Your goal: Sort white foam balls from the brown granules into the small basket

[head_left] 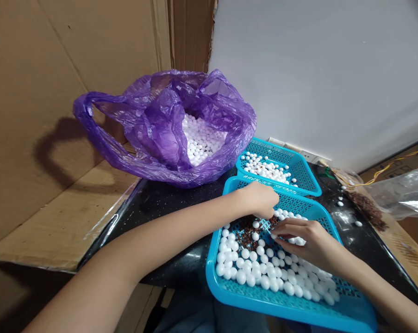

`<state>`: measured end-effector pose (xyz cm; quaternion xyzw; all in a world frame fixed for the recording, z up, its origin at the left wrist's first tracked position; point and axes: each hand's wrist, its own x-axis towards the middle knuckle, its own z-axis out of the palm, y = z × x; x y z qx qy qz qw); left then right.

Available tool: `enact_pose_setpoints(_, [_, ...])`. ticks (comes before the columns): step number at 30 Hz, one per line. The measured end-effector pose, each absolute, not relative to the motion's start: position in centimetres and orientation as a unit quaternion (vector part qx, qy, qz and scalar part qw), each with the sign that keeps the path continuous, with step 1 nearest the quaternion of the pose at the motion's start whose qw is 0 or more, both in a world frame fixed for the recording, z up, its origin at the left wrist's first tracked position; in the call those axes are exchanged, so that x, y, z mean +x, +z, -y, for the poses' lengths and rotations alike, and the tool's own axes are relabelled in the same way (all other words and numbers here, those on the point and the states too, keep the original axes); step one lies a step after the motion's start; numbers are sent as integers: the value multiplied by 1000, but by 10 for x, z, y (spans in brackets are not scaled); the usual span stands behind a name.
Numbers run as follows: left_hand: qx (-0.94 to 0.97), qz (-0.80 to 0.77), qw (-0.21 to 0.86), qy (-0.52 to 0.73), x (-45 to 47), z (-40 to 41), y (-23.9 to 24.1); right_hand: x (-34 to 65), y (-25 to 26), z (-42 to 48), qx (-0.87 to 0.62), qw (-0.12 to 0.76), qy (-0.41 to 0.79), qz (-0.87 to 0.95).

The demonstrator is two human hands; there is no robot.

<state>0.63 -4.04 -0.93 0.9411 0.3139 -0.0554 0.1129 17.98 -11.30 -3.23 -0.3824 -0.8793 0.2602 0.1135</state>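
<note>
Many small white balls (253, 270) lie in the near blue plastic basket (215, 273), with a patch of reddish-brown bits (246, 233) among them. My left hand (260, 199) is closed over the basket's far part, knuckles up; its fingertips are turned away, so anything in them is hidden. From the right, my right hand (301, 236) reaches over the balls with thumb and fingers pinched together. A white ball (273, 236) shows at its fingertips. The basket's lattice floor shows between the two hands.
Behind stands a second blue basket (311, 178) with more white balls. An open purple plastic bag (153, 134) full of white balls sits at the back left. Brown bits (366, 210) and a few stray balls lie on the black tabletop (181, 203) at right, near clear plastic (406, 194).
</note>
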Motion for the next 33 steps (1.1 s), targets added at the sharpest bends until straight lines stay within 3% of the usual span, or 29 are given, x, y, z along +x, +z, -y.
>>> enact_pose_setpoints(33, [940, -317, 113, -64, 8, 40, -11, 184, -42, 113, -358, 124, 208, 902])
